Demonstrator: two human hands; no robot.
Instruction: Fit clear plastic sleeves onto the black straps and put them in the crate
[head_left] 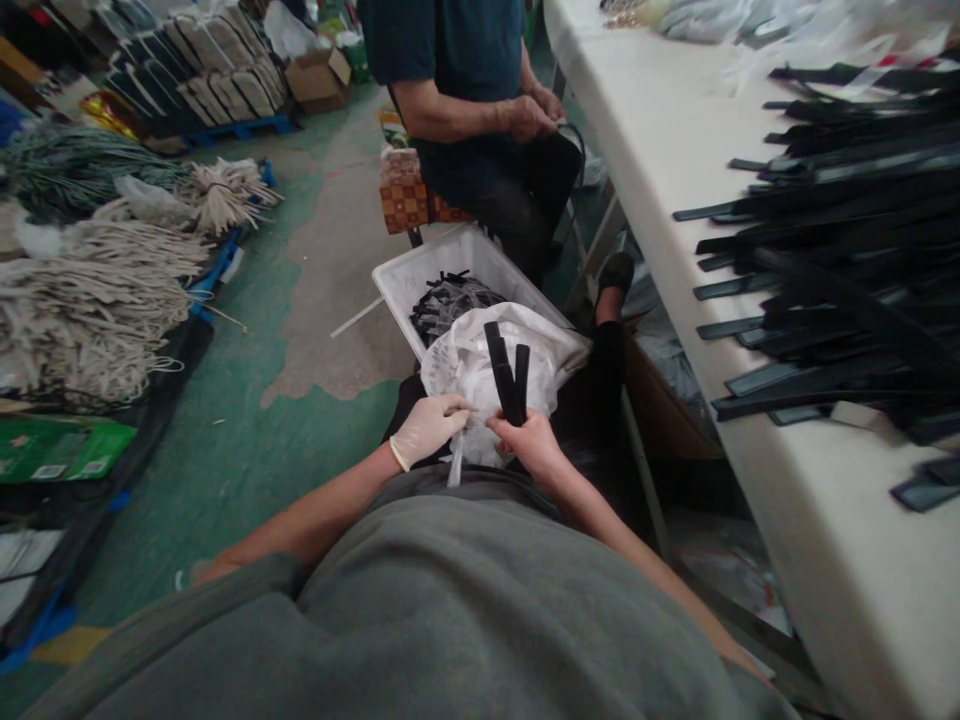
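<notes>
My left hand (pixel 433 428), in a pale thin glove, is closed at the fingertips over my lap, beside a narrow whitish strip (pixel 456 460); what it pinches is too small to make out. Bare, my right hand (pixel 529 440) grips several black straps (pixel 508 375) that point up and away from me. Under and beyond both hands lies a white plastic bag (pixel 480 345) on my lap. The bag's far side meets a white bin (pixel 390 275) holding many black pieces (pixel 450 300) in clear wrap.
On the right, a long white table (pixel 637 130) bears a heap of black straps (pixel 862 230). A seated co-worker (pixel 465 110) handles a dark strap ahead. Bundles of whitish cords (pixel 97 290) lie at the left, with a cardboard box (pixel 319 80) farther back.
</notes>
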